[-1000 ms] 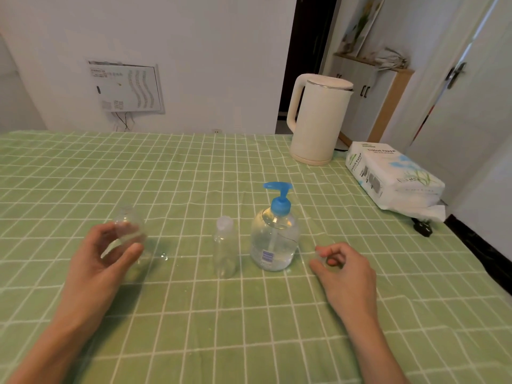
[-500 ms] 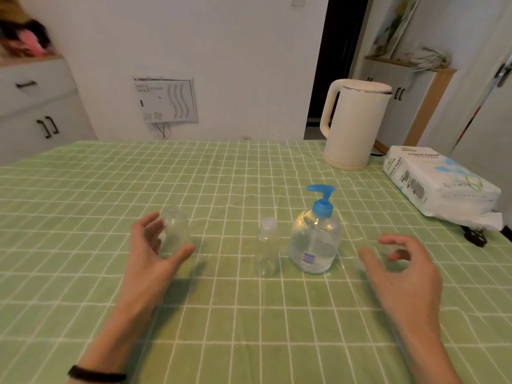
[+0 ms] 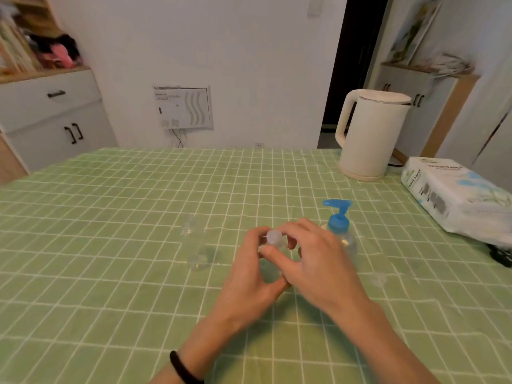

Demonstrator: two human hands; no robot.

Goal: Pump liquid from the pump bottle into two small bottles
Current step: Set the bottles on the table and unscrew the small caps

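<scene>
**Head view**

1. We find the left hand [image 3: 249,275] curled round the body of a small clear bottle [image 3: 271,270], holding it upright just above or on the tablecloth [image 3: 110,217]; we cannot tell which, as the base is hidden.
2. We find the right hand [image 3: 321,261] arched over the same bottle. Its fingertips [image 3: 288,231] pinch the whitish cap [image 3: 274,236] on the bottle's neck. Both hands are narrow and closed on this one item.
3. A black band [image 3: 182,368] sits on the left wrist.
4. The pump bottle [image 3: 342,236] stands upright just behind the right hand, which partly covers it. Its blue pump head [image 3: 336,207] points its spout to the left. We see clear liquid in the lower body.
5. The second small bottle [image 3: 195,245] stands upright to the left of the hands, apart from them. It is transparent and we see no cap on it.
6. A small clear cap [image 3: 378,279] lies on the cloth to the right of the right hand, apart from it.
7. At the far right of the table we note a cream kettle [image 3: 371,134], handle to the left, and beside it a pack of tissue paper [image 3: 454,195] lying flat.
8. A dark item [image 3: 501,254] shows at the right edge; we cannot identify it.
9. The tablecloth is green with a white grid.
</scene>
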